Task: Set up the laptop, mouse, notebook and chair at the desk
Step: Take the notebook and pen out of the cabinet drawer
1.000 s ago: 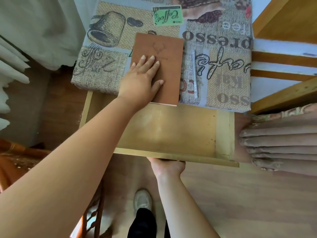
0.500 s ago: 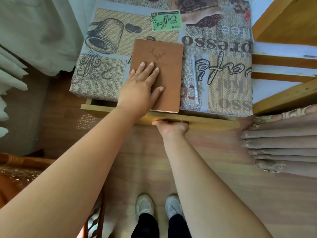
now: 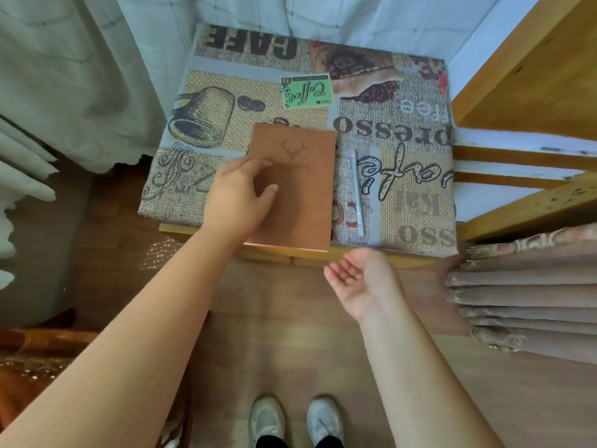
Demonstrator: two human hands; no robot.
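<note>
Drawer now shut; right hand [image 3: 358, 274] open, left hand [image 3: 240, 197] flat on notebook [image 3: 300, 202] lying lengthwise away

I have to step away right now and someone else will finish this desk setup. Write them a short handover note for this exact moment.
Left hand: resting flat on the left part of the brown notebook, not gripping it.
Right hand: empty, palm up, fingers open, just below the desk's front edge.
Things: the notebook lies on the patterned tablecloth, its near end slightly over the front edge. A pen lies beside it on the right, apart from it.
Done: notebook is on the desk.
Left: laptop and mouse are not in view; fetch and place them, then bring the chair.
</note>
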